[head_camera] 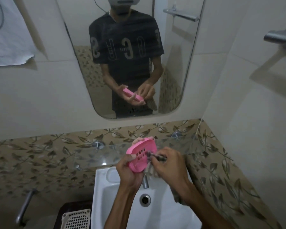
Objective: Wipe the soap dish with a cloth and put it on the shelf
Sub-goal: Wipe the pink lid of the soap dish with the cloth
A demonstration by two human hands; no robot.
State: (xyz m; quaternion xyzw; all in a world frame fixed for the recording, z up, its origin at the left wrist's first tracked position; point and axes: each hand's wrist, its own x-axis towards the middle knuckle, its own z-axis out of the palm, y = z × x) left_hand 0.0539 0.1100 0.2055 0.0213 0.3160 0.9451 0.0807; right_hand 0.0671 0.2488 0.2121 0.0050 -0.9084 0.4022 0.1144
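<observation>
My left hand [128,171] grips a pink oval soap dish [141,154] with drain slots, holding it tilted over the white sink [106,195]. My right hand [168,164] pinches a small dark greyish cloth [153,157] against the dish's right edge; most of the cloth is hidden under my fingers. A glass shelf [96,157] runs along the wall just behind the dish, fixed by metal pegs.
A metal tap [145,181] stands below my hands, with the drain [145,199] nearer to me. A mirror [127,55] hangs above. A white slotted basket [76,219] sits at the lower left. A towel bar [281,38] juts out at the right.
</observation>
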